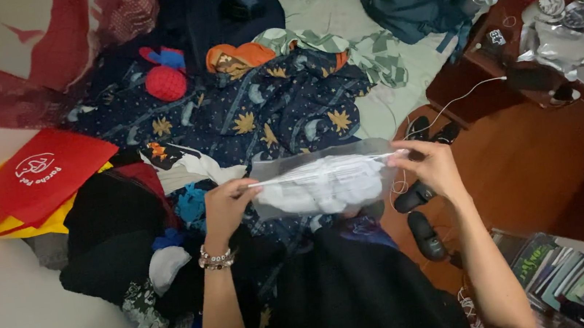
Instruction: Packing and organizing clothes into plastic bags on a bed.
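Black-clothed lap nearest the lens, a person stretches a clear zip-top plastic bag [323,181] of white fabric level between both hands. Left hand [227,204], above a beaded bracelet [215,258], pinches one end of the seal; right hand [430,163] pinches the other. Its long axis runs side to side, equally near each hand, over a navy star-patterned blanket [278,107] on the cluttered bed; a red tote bag [41,178] lies at the left edge.

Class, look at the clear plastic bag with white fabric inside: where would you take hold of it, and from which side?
Grip the clear plastic bag at the two ends of its top sealing strip, one hand from each side, as the left hand and right hand do. The strip is stretched flat and level; the bulging white fabric hangs below.
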